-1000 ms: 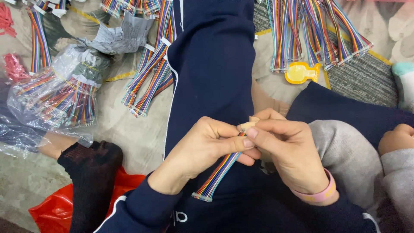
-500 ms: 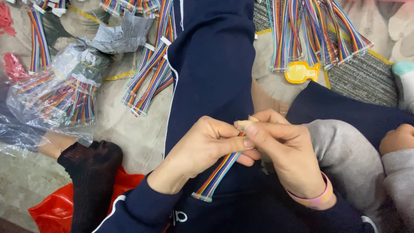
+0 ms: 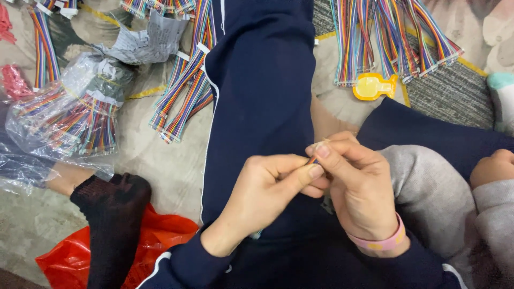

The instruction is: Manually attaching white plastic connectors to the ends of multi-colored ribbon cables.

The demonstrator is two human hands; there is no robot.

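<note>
Multicoloured ribbon cable (image 3: pixel 312 159): only a short striped tip shows, pinched between the fingertips of both hands above the dark blue trouser leg (image 3: pixel 262 96), mid-frame; the rest is hidden behind the fingers. Left hand (image 3: pixel 267 187) closed narrow, thumb and forefinger nipping the cable end from the left. Right hand (image 3: pixel 357 184), pink wristband (image 3: pixel 377 243) on its wrist, closed narrow on the same tip from the right, the two hands touching. Containers, left to right: clear plastic bag (image 3: pixel 59 115) at far left, crumpled, holding bundles of like striped cables; red plastic bag (image 3: pixel 155 241) at lower left on the floor, partly under a black-socked foot (image 3: pixel 112 214), contents not visible. Loose cable bundles (image 3: pixel 184 91) lie just left of the trouser leg; a wider fan of cables (image 3: pixel 385 37) lies at upper right beside a small yellow plastic piece (image 3: pixel 373 86), on a grey woven mat (image 3: pixel 455 99). Another person's grey sleeve (image 3: pixel 428 198) sits just right of the right hand. Bare floor (image 3: pixel 171 166) shows between the clear bag and the leg; the hands are hemmed close on the right.
</note>
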